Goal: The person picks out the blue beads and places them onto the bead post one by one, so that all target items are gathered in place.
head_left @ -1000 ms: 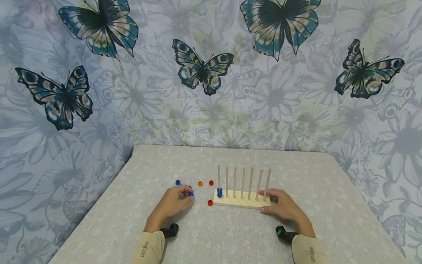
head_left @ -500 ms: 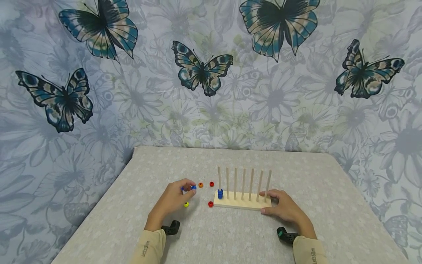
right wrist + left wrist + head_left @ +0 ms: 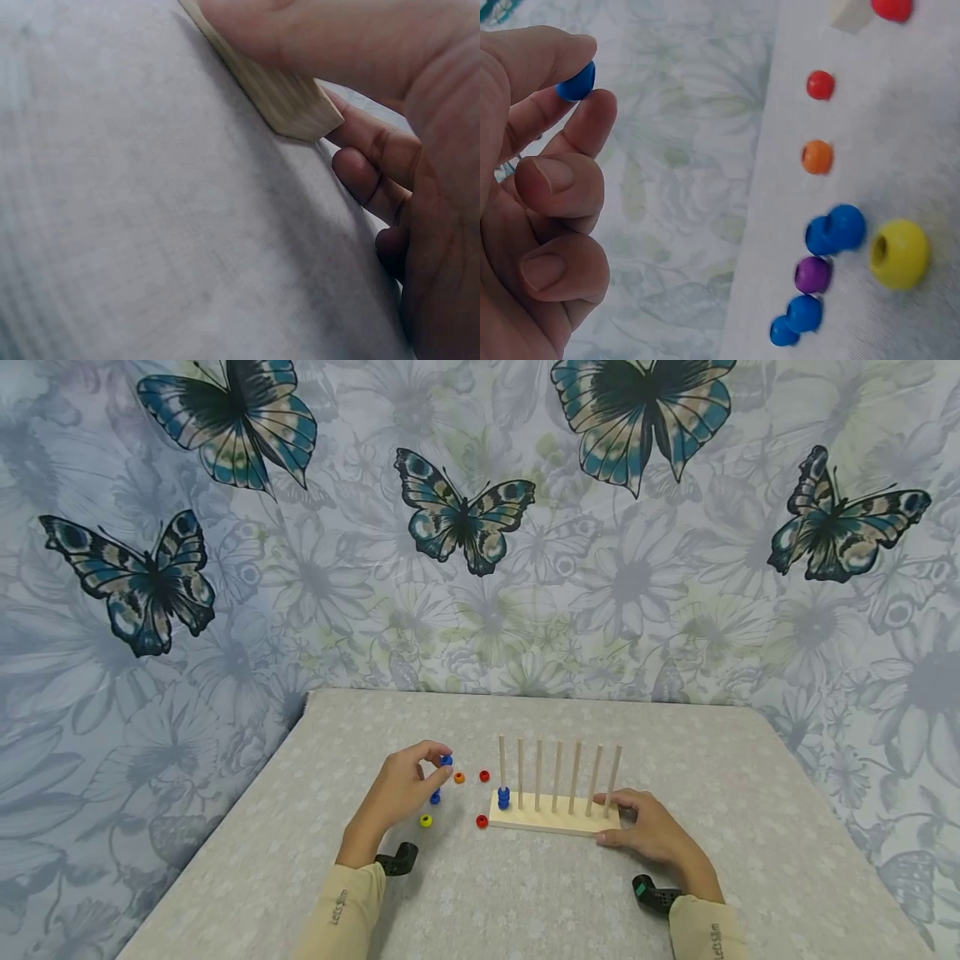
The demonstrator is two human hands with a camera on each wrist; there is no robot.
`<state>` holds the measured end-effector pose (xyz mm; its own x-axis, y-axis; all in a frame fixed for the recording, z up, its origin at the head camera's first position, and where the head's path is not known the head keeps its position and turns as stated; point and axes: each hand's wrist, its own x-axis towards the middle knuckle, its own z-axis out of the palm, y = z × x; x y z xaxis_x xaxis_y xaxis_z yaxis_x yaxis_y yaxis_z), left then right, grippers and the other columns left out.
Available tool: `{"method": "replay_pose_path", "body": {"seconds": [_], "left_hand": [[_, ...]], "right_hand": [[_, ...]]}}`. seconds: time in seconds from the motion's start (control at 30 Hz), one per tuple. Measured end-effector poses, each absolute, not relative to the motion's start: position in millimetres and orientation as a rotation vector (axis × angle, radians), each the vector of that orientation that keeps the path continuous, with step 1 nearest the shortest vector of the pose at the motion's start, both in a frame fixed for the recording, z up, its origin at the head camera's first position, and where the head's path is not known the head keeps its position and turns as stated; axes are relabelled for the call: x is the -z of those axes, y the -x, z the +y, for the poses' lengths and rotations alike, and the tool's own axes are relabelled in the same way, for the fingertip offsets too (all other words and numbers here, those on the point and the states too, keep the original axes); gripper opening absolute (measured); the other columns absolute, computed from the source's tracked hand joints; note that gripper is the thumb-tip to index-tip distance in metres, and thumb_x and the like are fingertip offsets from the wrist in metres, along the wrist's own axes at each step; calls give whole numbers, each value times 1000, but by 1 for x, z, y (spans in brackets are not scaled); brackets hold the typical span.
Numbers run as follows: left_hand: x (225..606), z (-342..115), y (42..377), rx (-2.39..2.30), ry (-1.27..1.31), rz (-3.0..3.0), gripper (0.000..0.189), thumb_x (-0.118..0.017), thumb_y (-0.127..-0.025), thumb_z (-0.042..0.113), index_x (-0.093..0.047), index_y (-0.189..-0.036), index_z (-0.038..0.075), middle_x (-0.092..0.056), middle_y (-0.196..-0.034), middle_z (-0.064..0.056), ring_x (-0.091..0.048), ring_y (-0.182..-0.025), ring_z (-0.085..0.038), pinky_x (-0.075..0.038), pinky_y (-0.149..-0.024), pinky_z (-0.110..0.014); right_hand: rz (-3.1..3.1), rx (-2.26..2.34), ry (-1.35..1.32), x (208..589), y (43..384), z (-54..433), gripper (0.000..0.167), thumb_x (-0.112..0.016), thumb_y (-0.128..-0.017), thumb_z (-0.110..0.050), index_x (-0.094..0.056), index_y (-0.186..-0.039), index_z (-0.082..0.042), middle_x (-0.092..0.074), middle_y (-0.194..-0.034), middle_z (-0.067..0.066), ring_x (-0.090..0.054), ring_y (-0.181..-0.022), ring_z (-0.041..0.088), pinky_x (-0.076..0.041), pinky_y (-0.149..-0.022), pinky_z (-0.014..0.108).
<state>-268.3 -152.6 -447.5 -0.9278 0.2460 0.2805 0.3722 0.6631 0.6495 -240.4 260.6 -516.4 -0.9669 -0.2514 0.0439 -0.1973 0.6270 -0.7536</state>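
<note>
Between thumb and index finger, my left hand point(image 3: 402, 789) pinches a blue bead point(image 3: 577, 82), raised above the table to the left of the pegged board. My right hand point(image 3: 651, 833) grips the right end of the wooden peg board point(image 3: 551, 822), thumb along the near edge and fingers behind, as the right wrist view also shows on the board's end point(image 3: 300, 112). Several upright pegs stand in a row on it. Blue beads point(image 3: 503, 798) are threaded at the bottom of the leftmost peg; the other pegs are bare.
Loose on the cloth left of the board lie red beads point(image 3: 482, 821), an orange bead point(image 3: 460, 777), a yellow bead point(image 3: 426, 820), a purple bead point(image 3: 813, 274) and several blue beads point(image 3: 845, 227). A butterfly-patterned wall covering point(image 3: 630, 635) rises behind the table point(image 3: 540, 893).
My left hand has lifted the blue bead up from the cloth and slightly to the right, uncovering the yellow bead. The right hand keeps its hold on the board.
</note>
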Motion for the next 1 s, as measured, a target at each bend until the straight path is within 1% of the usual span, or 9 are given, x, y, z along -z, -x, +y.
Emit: {"method": "replay_pose_path", "body": {"seconds": [0.2, 0.37, 0.57, 1.0], "left_hand": [[435, -144, 272, 1106, 524, -2593, 22, -68, -96, 30, -67, -118, 29, -66, -99, 11, -51, -57, -14, -45, -52, -27], [426, -136, 273, 1104, 546, -2527, 22, -69, -96, 30, -67, -118, 29, -65, -98, 12, -49, -56, -14, -43, -50, -27], [417, -127, 273, 1146, 575, -2477, 24, -68, -96, 30, -67, -120, 28, -65, -100, 11, -46, -52, -14, -40, -45, -27], [407, -106, 274, 1268, 659, -2350, 24, -68, -97, 31, -68, -120, 27, -64, -101, 9, -44, -49, -12, -41, -44, -27]], "right_hand": [[2771, 1283, 373, 519, 243, 262, 61, -90, -71, -40, -69, -126, -21, -65, -134, 6, -49, -135, 38, -30, -113, 65], [2770, 1283, 348, 520, 244, 261, 62, -91, -70, -40, -70, -125, -23, -64, -134, 5, -48, -136, 37, -30, -114, 64], [2763, 1295, 358, 518, 243, 260, 59, -91, -70, -39, -71, -124, -21, -65, -133, 5, -49, -135, 37, -31, -113, 64], [2767, 1299, 360, 519, 242, 260, 61, -90, -72, -40, -69, -126, -20, -64, -135, 6, -47, -136, 38, -29, -114, 64]]}}
